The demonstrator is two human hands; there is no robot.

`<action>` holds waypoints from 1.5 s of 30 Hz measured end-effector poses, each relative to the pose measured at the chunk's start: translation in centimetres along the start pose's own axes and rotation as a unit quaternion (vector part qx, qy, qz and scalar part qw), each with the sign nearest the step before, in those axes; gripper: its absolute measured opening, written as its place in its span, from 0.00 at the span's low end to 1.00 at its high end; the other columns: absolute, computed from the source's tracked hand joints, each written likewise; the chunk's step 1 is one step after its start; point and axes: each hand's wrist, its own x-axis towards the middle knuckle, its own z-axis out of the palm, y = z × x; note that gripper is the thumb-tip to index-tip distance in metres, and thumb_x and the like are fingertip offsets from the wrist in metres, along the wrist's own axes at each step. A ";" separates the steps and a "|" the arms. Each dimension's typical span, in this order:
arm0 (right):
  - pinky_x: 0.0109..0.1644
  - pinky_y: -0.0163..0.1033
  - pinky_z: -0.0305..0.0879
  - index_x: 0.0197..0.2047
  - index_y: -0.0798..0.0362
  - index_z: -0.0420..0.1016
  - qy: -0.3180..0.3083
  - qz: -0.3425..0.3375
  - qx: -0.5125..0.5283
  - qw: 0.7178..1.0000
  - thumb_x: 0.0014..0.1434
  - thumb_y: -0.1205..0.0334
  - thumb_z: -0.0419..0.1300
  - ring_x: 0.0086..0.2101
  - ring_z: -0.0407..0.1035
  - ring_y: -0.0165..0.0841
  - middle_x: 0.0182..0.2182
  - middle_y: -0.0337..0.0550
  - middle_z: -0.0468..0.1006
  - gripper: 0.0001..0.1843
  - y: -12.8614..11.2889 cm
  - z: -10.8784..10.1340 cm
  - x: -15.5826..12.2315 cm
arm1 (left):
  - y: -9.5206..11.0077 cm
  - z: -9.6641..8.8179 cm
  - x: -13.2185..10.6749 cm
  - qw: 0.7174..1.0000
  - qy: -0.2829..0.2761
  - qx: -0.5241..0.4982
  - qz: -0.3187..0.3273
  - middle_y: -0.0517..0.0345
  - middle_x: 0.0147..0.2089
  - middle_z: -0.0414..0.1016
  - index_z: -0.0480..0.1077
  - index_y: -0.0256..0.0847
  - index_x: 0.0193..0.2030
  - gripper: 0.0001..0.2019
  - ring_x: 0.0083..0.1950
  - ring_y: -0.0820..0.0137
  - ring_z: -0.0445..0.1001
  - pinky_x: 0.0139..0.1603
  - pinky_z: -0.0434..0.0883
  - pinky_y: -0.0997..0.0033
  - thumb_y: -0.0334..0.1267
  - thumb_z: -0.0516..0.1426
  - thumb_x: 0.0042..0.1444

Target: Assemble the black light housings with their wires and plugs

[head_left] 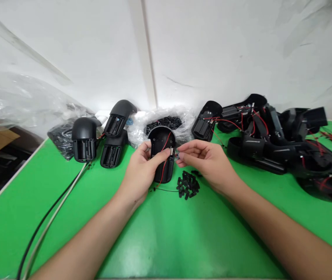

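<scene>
My left hand (pixel 142 167) is closed around a black plastic shell (pixel 161 146) with red and black wires inside, held open side up just above the green table (pixel 166 233). My right hand (pixel 205 157) pinches a tiny part (pixel 176 154) at the shell's right edge, fingertips almost touching my left thumb. A small heap of black plastic bits (pixel 187 186) lies on the table just below both hands.
Three black shells (pixel 84 144) stand at the back left beside clear plastic bags. A bag of small black parts (pixel 163 123) sits behind the held shell. A pile of wired black shells (pixel 273 144) fills the right. A black and a white cable (pixel 49 221) run across the left.
</scene>
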 end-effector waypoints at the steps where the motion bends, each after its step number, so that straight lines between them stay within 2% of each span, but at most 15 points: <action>1: 0.42 0.38 0.81 0.40 0.58 0.82 -0.002 -0.004 -0.006 1.000 0.53 0.59 0.78 0.32 0.81 0.33 0.32 0.45 0.84 0.16 0.0 0.0 0.0 | -0.1 0.0 0.0 1.000 0.005 0.016 0.012 0.55 0.42 0.80 0.73 0.37 0.51 0.27 0.39 0.70 0.75 0.39 0.72 0.72 0.46 0.74 0.50; 7: 0.42 0.39 0.81 0.40 0.57 0.83 0.000 -0.005 -0.007 1.000 0.52 0.58 0.78 0.32 0.81 0.33 0.32 0.45 0.84 0.16 0.0 0.1 -0.1 | -0.1 0.0 -0.1 0.998 0.013 0.057 0.030 0.58 0.42 0.79 0.71 0.39 0.48 0.23 0.37 0.71 0.73 0.36 0.69 0.73 0.45 0.73 0.51; 15: 0.40 0.39 0.81 0.38 0.57 0.82 0.007 0.000 0.013 1.000 0.46 0.54 0.82 0.30 0.80 0.33 0.30 0.44 0.83 0.22 0.2 0.4 -0.1 | -0.3 0.0 -0.1 0.997 0.003 0.062 0.038 0.57 0.44 0.78 0.70 0.38 0.50 0.23 0.40 0.71 0.72 0.40 0.69 0.72 0.45 0.72 0.54; 22: 0.37 0.35 0.80 0.38 0.58 0.83 0.010 -0.013 0.028 0.999 0.45 0.59 0.82 0.28 0.79 0.31 0.29 0.45 0.83 0.20 0.5 0.4 -0.2 | -0.5 0.2 -0.3 0.998 -0.004 0.045 0.033 0.57 0.45 0.78 0.69 0.37 0.52 0.24 0.42 0.72 0.72 0.44 0.69 0.71 0.43 0.71 0.55; 28: 0.35 0.34 0.80 0.35 0.58 0.83 0.013 -0.023 0.038 0.999 0.42 0.62 0.83 0.28 0.79 0.31 0.28 0.44 0.83 0.19 0.5 0.5 -0.1 | -0.4 0.3 -0.3 0.997 0.003 0.063 0.050 0.57 0.43 0.78 0.68 0.37 0.51 0.24 0.40 0.72 0.71 0.40 0.69 0.71 0.44 0.71 0.54; 34: 0.34 0.32 0.78 0.35 0.58 0.84 0.010 -0.014 0.059 0.998 0.42 0.63 0.83 0.27 0.79 0.30 0.28 0.44 0.83 0.19 0.7 0.6 -0.1 | -0.5 0.2 -0.3 0.998 -0.004 0.053 0.037 0.58 0.42 0.77 0.68 0.37 0.49 0.23 0.41 0.72 0.71 0.41 0.69 0.72 0.45 0.72 0.55; 39: 0.33 0.30 0.75 0.35 0.58 0.83 0.001 0.005 0.080 0.997 0.40 0.63 0.84 0.27 0.77 0.28 0.27 0.43 0.82 0.21 0.5 0.6 -0.2 | 0.0 0.2 -0.5 1.000 -0.023 -0.001 -0.012 0.58 0.39 0.77 0.72 0.35 0.49 0.24 0.36 0.74 0.71 0.35 0.69 0.76 0.40 0.73 0.49; 45: 0.33 0.29 0.68 0.35 0.57 0.78 -0.041 0.012 0.082 0.996 0.44 0.59 0.83 0.29 0.70 0.25 0.27 0.38 0.77 0.22 0.5 0.5 -0.4 | 0.8 0.1 -0.5 0.990 -0.061 -0.077 -0.100 0.55 0.34 0.77 0.79 0.31 0.40 0.20 0.30 0.76 0.70 0.29 0.65 0.78 0.36 0.74 0.40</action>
